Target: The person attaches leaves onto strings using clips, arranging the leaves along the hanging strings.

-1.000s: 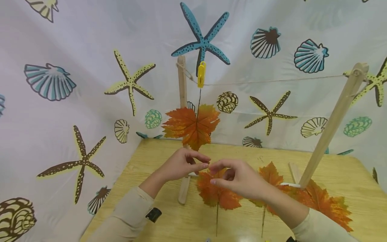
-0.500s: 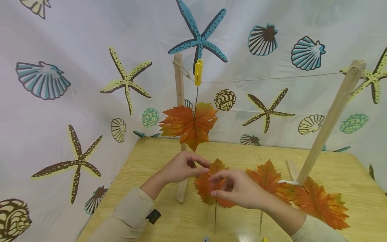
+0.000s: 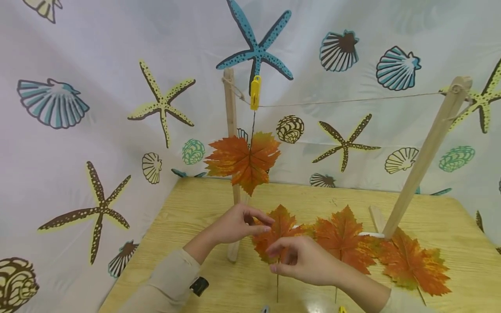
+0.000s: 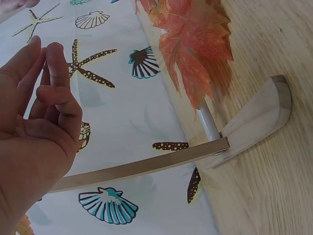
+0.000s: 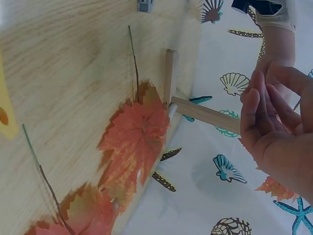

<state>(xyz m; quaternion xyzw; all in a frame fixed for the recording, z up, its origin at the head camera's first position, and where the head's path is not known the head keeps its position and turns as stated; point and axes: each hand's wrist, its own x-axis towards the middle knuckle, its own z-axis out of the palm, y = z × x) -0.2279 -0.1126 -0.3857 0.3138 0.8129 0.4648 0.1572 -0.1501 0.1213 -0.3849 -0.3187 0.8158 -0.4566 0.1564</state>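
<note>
Left hand (image 3: 238, 224) and right hand (image 3: 303, 261) hover empty, fingers loosely curled, over the leftmost leaf (image 3: 275, 232) lying flat on the table (image 3: 188, 208). Its thin stem (image 3: 277, 289) points near; whether any finger touches it is unclear. Risk: a hasty pinch slips, or a sleeve knocks the left post (image 3: 231, 130).

Orange maple leaf (image 3: 274, 232) lies flat on table.

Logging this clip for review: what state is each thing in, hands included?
Left hand: above the table, fingers loosely curled, holding nothing.
Right hand: above the leaves on the table, holding nothing.
Yellow clip: clamped on the string.
Hanging leaf: hangs from the clip.
Three leaves: flat on the table, unclipped.
</note>
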